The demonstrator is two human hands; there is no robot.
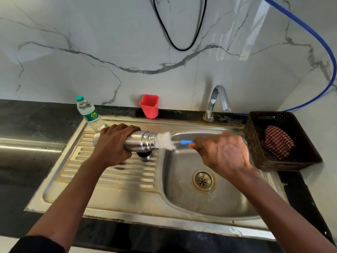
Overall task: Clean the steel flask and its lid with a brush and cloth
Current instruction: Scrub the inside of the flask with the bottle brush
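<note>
Left hand (113, 143) is wrapped round the body of the steel flask (140, 143), fingers curled over the top and clamped tight. It holds the flask on its side above the ribbed drainboard, mouth pointing right toward the basin. Right hand (222, 152) pinches the blue handle of the brush (186, 142), fingers closed on it and the back of the hand up. The white bristles sit at the flask's threaded neck, partly inside the mouth. The hand is slightly blurred. A dark lid (144, 155) lies on the drainboard just under the flask's neck. The steel sink (127, 198) sits in a black counter (27, 125), drain (203, 180) below the right hand. A clear water bottle (89, 114) with a teal cap stands at the back left corner. It has a green label with a white logo, text too small to read. Behind are a red cup (149, 106) and a chrome tap (217, 101). To the right, a brown basket (254, 141) holds a red checked cloth (278, 141). On the marble wall are a black cable (182, 48) and a blue hose (310, 30).
</note>
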